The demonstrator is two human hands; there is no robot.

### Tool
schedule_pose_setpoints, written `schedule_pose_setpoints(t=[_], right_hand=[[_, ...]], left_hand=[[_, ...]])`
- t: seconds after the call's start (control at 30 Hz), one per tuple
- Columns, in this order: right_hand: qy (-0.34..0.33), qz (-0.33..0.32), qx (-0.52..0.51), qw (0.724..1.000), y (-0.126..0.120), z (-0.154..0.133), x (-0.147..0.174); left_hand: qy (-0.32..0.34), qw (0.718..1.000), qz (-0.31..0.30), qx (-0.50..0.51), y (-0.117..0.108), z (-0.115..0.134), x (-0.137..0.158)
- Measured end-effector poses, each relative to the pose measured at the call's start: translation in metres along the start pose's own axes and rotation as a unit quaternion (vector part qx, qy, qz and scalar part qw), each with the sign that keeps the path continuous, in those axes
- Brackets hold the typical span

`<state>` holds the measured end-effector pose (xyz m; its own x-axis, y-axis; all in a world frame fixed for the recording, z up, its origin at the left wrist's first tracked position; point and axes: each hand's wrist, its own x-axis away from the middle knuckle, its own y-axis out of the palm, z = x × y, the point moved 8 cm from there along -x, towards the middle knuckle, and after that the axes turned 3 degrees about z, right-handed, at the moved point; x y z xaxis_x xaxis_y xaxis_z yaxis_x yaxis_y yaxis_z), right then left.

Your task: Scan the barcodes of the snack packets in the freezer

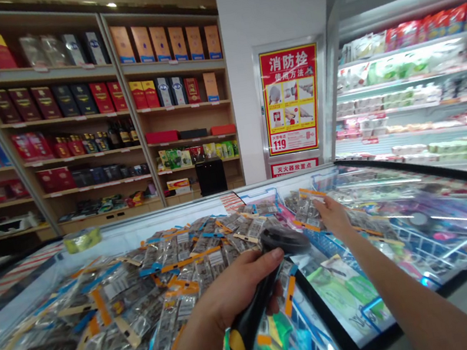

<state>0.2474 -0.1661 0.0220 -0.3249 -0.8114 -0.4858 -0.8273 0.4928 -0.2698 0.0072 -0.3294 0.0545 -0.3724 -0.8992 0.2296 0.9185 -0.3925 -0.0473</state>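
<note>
My left hand [244, 278] is wrapped round the handle of a black barcode scanner [256, 308], which has a yellow band near its cable end. The scanner's head points away from me and to the right, over the packets. Further out on the right, my right hand [332, 212] pinches the edge of a clear plastic packet [306, 207] with orange strips and dark contents. Similar small packets [183, 246] with orange, blue and tan strips lie heaped to the left of both hands, on and in the chest freezer.
A roll of tape [82, 241] lies at the freezer's back left. Sliding glass [460, 220] covers goods and blue wire baskets at right. Shelves of boxed bottles [64, 102] stand behind, beside a red fire-hydrant sign [292, 99]. A lit refrigerated display [418, 78] stands at right.
</note>
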Motion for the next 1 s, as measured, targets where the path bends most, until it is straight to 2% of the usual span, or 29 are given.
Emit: schedule_pose_setpoints(t=[0.1,0.27,0.5,0.8,1.0], right_hand=[[0.015,0.029,-0.044,0.999,-0.004,0.000,0.001],[0.042,0.031,-0.137,0.989,-0.002,0.004,0.000],[0.059,0.041,-0.109,0.991,-0.005,0.008,-0.002],[0.112,0.033,-0.180,0.977,0.000,0.005,0.004],[0.118,0.044,-0.182,0.975,0.000,0.004,0.006]], left_hand=[[-0.002,1.000,-0.001,0.000,0.001,0.000,-0.001],[-0.002,1.000,-0.014,0.010,0.003,-0.004,-0.005],[-0.002,1.000,0.010,0.021,-0.004,-0.014,-0.018],[0.013,0.999,-0.003,0.041,0.003,-0.009,-0.016],[0.005,0.999,-0.005,0.048,0.004,-0.011,-0.016]])
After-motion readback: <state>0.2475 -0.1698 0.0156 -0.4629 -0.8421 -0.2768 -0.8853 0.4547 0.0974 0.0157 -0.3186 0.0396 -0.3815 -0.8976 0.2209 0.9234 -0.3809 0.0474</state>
